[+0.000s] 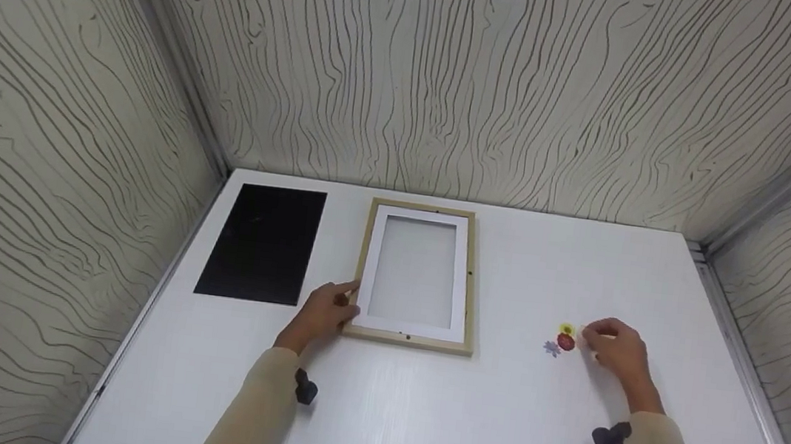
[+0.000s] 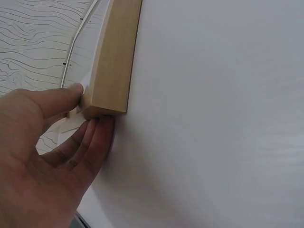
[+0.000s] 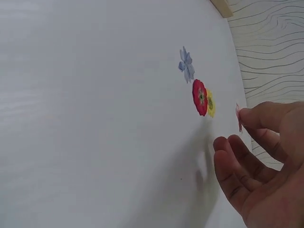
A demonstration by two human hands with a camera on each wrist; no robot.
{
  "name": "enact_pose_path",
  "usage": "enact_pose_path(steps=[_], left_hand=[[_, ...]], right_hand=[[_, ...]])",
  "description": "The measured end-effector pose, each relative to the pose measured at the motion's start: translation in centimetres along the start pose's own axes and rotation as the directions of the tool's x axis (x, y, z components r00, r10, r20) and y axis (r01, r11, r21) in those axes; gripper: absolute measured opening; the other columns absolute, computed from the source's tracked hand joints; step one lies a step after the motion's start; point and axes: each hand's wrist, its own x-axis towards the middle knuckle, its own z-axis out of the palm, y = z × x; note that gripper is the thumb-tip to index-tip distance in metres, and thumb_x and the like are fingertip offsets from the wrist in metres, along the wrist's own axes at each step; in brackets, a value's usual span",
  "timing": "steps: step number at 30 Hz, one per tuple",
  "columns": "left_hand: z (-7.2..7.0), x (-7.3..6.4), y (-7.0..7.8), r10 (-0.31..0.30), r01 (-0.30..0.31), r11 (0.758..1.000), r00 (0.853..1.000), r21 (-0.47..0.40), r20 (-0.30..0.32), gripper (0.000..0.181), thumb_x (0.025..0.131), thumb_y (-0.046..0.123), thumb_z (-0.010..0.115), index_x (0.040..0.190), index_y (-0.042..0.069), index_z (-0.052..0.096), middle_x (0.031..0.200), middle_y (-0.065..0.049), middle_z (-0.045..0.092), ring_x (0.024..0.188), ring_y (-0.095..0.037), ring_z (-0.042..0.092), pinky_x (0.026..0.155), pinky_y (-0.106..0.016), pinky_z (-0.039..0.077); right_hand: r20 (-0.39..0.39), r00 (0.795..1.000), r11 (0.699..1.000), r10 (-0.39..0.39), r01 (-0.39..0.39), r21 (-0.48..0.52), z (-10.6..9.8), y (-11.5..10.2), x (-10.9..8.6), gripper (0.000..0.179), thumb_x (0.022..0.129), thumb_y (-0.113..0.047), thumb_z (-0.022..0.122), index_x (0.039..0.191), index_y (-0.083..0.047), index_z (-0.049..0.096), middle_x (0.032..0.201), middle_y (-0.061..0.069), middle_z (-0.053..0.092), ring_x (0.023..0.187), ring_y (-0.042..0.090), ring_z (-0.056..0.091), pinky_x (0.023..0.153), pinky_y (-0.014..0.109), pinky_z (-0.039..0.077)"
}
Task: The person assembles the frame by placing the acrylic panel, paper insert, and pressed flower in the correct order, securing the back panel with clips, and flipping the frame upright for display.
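Note:
A wooden picture frame (image 1: 471, 312) with a white inner border lies on the white table. My left hand (image 1: 323, 309) grips its lower left edge, thumb on top and the other fingers against the side, as the left wrist view shows close up. Over on the right, my right hand (image 1: 618, 348) pinches a small pink dried flower (image 3: 238, 116) between thumb and forefinger, its other fingers loosely bent. Just left of that hand lie a yellow flower (image 1: 566, 329), a red flower (image 3: 200, 98) partly over it, and a pale blue flower (image 3: 186, 64).
A black rectangular sheet (image 1: 262, 244) lies to the left of the frame on the white table (image 1: 374, 413). Wood-grain patterned panels (image 1: 410, 90) enclose the table at the back and both sides. Metal rails (image 1: 758, 375) run along its sides.

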Motion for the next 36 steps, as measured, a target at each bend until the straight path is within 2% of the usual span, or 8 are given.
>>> enact_pose_path(steps=[6, 10, 17, 28, 36], left_hand=[[-0.2, 0.1, 0.3, -0.003, 0.003, 1.000, 1.000, -0.026, 0.002, 0.060, 0.102, 0.017, 0.070, 0.159, 0.015, 0.052, 0.115, -0.014, 0.060, 0.088, -0.018, 0.061, 0.079, -0.031, 0.056], [-0.1, 0.1, 0.3, 0.008, -0.008, 0.999, 1.000, -0.031, 0.005, 0.059, 0.101, 0.015, 0.070, 0.158, 0.013, 0.052, 0.113, -0.015, 0.060, 0.085, -0.017, 0.062, 0.077, -0.031, 0.057], [0.1, 0.3, 0.2, -0.009, 0.009, 0.999, 1.000, -0.041, 0.008, 0.060, 0.102, 0.015, 0.071, 0.158, 0.014, 0.053, 0.113, -0.014, 0.061, 0.086, -0.017, 0.062, 0.077, -0.030, 0.057], [-0.1, 0.4, 0.1, 0.011, -0.010, 1.000, 1.000, -0.021, 0.027, 0.061, 0.101, 0.013, 0.071, 0.159, 0.011, 0.051, 0.113, -0.016, 0.059, 0.086, -0.018, 0.061, 0.077, -0.031, 0.058], [-0.3, 0.6, -0.1, 0.008, -0.009, 1.000, 0.999, 0.002, 0.053, 0.065, 0.100, 0.014, 0.074, 0.160, 0.011, 0.049, 0.115, -0.017, 0.063, 0.086, -0.018, 0.064, 0.078, -0.032, 0.059]], right_hand=[[0.008, 1.000, 0.995, -0.016, 0.015, 0.096, -0.1, -1.1, 0.0, 0.043, 0.110, -0.032, 0.057, 0.134, 0.003, 0.058, 0.130, 0.026, 0.064, 0.110, 0.031, 0.070, 0.083, 0.025, 0.059], [0.005, 0.999, 0.991, -0.035, 0.034, 0.127, 0.0, -1.8, -0.1, 0.044, 0.110, -0.032, 0.058, 0.136, 0.003, 0.056, 0.126, 0.022, 0.066, 0.106, 0.025, 0.069, 0.084, 0.022, 0.058], [-0.007, 0.997, 0.982, -0.077, 0.077, 0.171, 0.0, -2.8, -0.1, 0.045, 0.109, -0.029, 0.061, 0.141, 0.003, 0.054, 0.124, 0.016, 0.067, 0.103, 0.019, 0.069, 0.085, 0.018, 0.058], [-0.027, 0.989, 0.964, -0.145, 0.147, 0.220, 0.2, -4.4, 0.1, 0.041, 0.107, -0.030, 0.066, 0.132, 0.003, 0.061, 0.121, 0.018, 0.069, 0.097, 0.012, 0.068, 0.085, 0.019, 0.059], [-0.005, 0.987, 0.963, -0.160, 0.157, 0.221, 0.8, -6.1, 0.3, 0.041, 0.107, -0.034, 0.067, 0.129, 0.001, 0.063, 0.122, 0.017, 0.071, 0.102, 0.021, 0.071, 0.087, 0.018, 0.057]])
